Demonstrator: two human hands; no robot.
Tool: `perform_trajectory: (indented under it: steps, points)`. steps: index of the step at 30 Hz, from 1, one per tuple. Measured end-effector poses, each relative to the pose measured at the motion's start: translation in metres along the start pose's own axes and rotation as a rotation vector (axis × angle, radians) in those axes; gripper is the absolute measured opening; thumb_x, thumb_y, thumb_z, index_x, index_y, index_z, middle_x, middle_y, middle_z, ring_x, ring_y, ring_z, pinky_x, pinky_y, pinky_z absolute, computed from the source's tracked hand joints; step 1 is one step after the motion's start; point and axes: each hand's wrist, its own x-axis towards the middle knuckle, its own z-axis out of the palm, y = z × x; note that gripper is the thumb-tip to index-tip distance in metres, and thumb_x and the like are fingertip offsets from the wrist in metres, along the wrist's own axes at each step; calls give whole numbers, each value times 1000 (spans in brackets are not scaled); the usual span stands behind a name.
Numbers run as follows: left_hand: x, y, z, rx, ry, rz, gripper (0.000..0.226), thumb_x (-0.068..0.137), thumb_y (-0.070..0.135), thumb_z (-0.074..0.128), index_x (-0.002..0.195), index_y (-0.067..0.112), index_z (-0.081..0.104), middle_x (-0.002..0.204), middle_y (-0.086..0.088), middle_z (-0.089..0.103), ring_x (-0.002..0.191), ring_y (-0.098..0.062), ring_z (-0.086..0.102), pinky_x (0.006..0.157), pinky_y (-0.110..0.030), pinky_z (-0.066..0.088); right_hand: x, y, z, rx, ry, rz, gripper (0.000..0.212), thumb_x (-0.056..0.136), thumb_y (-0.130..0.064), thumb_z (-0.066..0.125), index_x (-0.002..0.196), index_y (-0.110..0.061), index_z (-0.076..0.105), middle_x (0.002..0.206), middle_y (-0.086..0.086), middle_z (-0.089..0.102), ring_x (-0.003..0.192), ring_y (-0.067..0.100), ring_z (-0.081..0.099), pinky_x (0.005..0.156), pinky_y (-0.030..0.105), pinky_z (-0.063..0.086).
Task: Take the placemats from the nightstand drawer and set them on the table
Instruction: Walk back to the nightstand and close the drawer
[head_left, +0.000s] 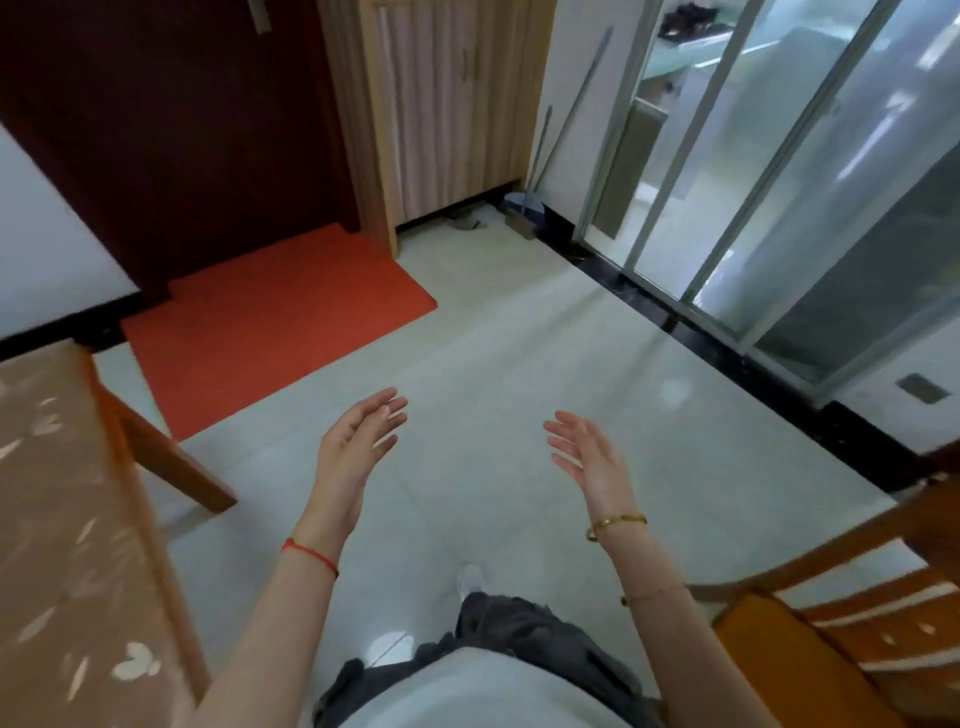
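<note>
My left hand (356, 441) and my right hand (587, 457) are both held out in front of me over the pale tiled floor, palms facing each other, fingers apart, holding nothing. A wooden table (67, 519) with a brown patterned cover fills the left edge of the view, just left of my left arm. No placemats and no nightstand are visible in this view.
A red doormat (270, 322) lies before a dark door (171, 130). A wooden cabinet (441, 104) stands behind it, with a broom and dustpan (524, 208) beside it. Sliding glass doors (779, 182) run along the right. A wooden chair (841, 623) sits at lower right.
</note>
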Motion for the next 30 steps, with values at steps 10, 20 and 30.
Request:
perform_trajectory:
  steps: [10,20,30]
  points:
    - [123,51,-14,-73,293,86,26,101,19,52,122,18,67,124,-4,71,116,-18,67,97,-31,49,185,-64,109,-70,-301,-20,28,101,-24,44,115,-10,63,114,14,68,104,24,63,91,32,50]
    - [231,86,-75,-89,513,140,26,91,36,63,114,26,70,117,0,74,113,-18,68,101,-35,49,310,-68,244,-152,-538,33,28,101,-25,43,116,-11,62,114,9,69,108,24,62,95,36,50]
    - [368,155,-173,-144,702,194,28,98,21,56,123,17,69,116,0,75,113,-18,69,101,-34,50,423,-91,437,-215,-744,-12,28,102,-24,40,113,-15,63,113,9,70,106,22,64,93,33,51]
